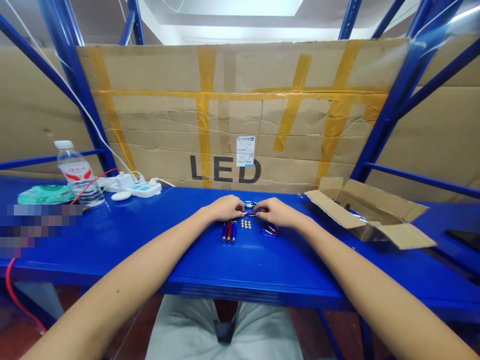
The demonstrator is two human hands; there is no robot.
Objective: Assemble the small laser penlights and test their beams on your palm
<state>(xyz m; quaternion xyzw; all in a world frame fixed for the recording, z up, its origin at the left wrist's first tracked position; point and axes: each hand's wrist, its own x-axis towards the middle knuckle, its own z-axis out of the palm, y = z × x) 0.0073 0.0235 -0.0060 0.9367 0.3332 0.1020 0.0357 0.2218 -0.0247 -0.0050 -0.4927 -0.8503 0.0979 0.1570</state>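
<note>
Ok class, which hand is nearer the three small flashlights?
Left. The left hand is just beyond the three small flashlights; the right hand lies farther off, past the button batteries.

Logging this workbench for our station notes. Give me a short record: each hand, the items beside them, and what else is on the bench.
Left hand: fingers curled toward small carabiner clips
Right hand: meeting the same clips from the other side
Beside hands: three mini flashlights; button-cell batteries; a second carabiner pile
Bench: blue metal shelf
Also there: open cardboard box; water bottle; white power strip
</note>
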